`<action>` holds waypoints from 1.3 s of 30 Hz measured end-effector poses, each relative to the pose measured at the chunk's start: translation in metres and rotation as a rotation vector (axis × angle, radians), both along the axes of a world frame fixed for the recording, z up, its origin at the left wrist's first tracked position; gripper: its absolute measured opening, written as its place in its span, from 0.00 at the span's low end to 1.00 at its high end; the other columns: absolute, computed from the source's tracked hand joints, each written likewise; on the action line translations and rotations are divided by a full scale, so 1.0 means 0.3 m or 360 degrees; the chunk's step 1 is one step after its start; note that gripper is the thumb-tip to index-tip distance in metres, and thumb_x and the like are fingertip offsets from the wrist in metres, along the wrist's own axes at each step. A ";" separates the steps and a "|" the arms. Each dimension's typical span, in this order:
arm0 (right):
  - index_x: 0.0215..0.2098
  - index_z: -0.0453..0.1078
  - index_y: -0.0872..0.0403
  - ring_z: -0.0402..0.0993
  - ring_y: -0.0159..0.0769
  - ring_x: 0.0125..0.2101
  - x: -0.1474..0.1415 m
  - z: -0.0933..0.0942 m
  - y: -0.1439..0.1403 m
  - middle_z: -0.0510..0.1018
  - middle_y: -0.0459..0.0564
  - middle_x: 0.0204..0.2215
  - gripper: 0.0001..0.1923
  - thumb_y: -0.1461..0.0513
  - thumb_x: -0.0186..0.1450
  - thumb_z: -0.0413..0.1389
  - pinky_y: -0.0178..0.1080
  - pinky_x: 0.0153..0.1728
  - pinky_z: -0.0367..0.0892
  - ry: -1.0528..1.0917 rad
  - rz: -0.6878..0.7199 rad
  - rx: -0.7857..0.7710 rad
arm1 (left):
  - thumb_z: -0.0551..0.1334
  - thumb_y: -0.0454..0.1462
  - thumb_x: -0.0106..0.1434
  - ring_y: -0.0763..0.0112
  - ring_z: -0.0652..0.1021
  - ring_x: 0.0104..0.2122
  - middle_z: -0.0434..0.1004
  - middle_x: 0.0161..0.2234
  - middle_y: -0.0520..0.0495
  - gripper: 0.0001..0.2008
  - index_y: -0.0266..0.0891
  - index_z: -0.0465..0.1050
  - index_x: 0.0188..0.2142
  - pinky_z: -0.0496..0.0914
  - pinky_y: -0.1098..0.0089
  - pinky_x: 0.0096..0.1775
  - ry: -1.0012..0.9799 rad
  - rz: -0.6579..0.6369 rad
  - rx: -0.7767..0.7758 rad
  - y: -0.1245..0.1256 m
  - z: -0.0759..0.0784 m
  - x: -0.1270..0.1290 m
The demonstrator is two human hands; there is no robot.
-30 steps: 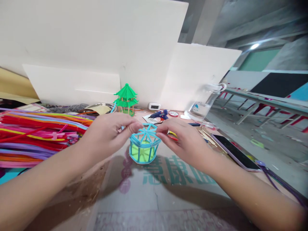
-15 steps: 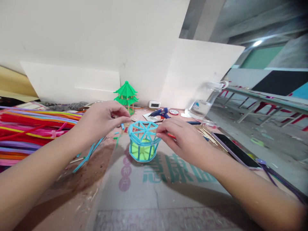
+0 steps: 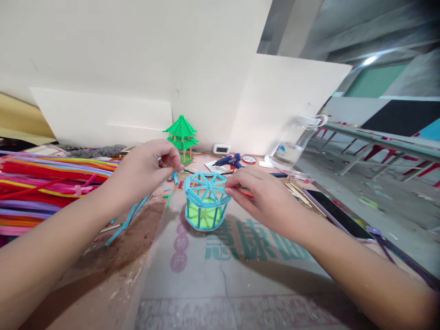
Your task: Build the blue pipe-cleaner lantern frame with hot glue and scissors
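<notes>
The blue stick cage (image 3: 206, 201) with its green core stands on the tabletop (image 3: 220, 275) at centre. The right hand (image 3: 261, 195), at its 3 o'clock, pinches its top rim while gripping a red stick (image 3: 246, 193). At 10 o'clock the left hand (image 3: 147, 169) hovers apart, fingertips pinched on a small blue piece (image 3: 159, 160); beyond at 12 stands a green pagoda model (image 3: 181, 137).

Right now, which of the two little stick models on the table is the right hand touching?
The blue round cage model with the green base, right in front. The right hand touches its rim. The green pagoda stands untouched by the back wall.
</notes>
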State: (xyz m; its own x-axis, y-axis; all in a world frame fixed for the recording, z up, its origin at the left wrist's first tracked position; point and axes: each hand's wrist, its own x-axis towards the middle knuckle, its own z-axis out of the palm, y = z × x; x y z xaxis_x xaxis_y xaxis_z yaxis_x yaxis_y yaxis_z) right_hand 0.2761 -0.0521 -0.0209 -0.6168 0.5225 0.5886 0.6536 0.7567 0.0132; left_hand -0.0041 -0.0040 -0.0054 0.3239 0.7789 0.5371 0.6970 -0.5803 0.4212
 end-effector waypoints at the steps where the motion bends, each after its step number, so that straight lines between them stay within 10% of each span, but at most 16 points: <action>1: 0.39 0.70 0.53 0.75 0.39 0.36 0.000 0.000 0.001 0.80 0.52 0.36 0.06 0.64 0.75 0.53 0.40 0.37 0.66 0.0000 -0.0004 0.0001 | 0.61 0.44 0.62 0.65 0.75 0.30 0.75 0.29 0.51 0.08 0.45 0.73 0.30 0.67 0.66 0.33 -0.0004 0.0019 -0.0019 -0.006 0.006 0.005; 7: 0.38 0.71 0.54 0.74 0.39 0.35 -0.010 0.000 -0.001 0.80 0.51 0.33 0.06 0.65 0.75 0.54 0.40 0.37 0.66 -0.0014 0.0020 0.0057 | 0.56 0.52 0.68 0.64 0.76 0.27 0.78 0.26 0.52 0.19 0.44 0.79 0.41 0.64 0.68 0.31 0.0098 0.0098 -0.0053 -0.033 0.023 0.027; 16: 0.39 0.72 0.56 0.74 0.40 0.36 -0.009 -0.005 0.002 0.80 0.52 0.34 0.05 0.65 0.74 0.55 0.40 0.39 0.67 -0.0007 0.0043 0.0127 | 0.55 0.41 0.72 0.55 0.74 0.58 0.71 0.58 0.37 0.23 0.37 0.68 0.63 0.70 0.55 0.59 0.0106 -0.0124 0.0439 0.002 -0.009 0.006; 23: 0.39 0.72 0.57 0.75 0.41 0.37 -0.026 -0.005 -0.011 0.80 0.53 0.35 0.05 0.65 0.74 0.56 0.41 0.41 0.68 -0.0001 0.0054 0.0181 | 0.60 0.47 0.73 0.60 0.78 0.47 0.81 0.42 0.48 0.14 0.45 0.83 0.40 0.71 0.59 0.53 0.0156 -0.0393 0.0504 -0.022 -0.020 0.033; 39: 0.38 0.73 0.56 0.74 0.35 0.34 -0.037 -0.016 -0.010 0.79 0.48 0.31 0.04 0.64 0.72 0.59 0.37 0.38 0.66 0.0231 0.0139 0.0002 | 0.64 0.41 0.70 0.61 0.75 0.45 0.77 0.39 0.48 0.09 0.43 0.81 0.35 0.67 0.58 0.51 0.0184 -0.0594 0.0367 -0.070 -0.045 0.077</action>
State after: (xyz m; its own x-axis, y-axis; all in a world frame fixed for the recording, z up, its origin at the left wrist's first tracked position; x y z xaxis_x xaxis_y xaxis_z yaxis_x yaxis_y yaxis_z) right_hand 0.2650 -0.0551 -0.0257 -0.5681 0.4701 0.6755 0.5805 0.8107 -0.0760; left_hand 0.0190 -0.0251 -0.0189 0.6277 0.4616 0.6269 0.4573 -0.8703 0.1830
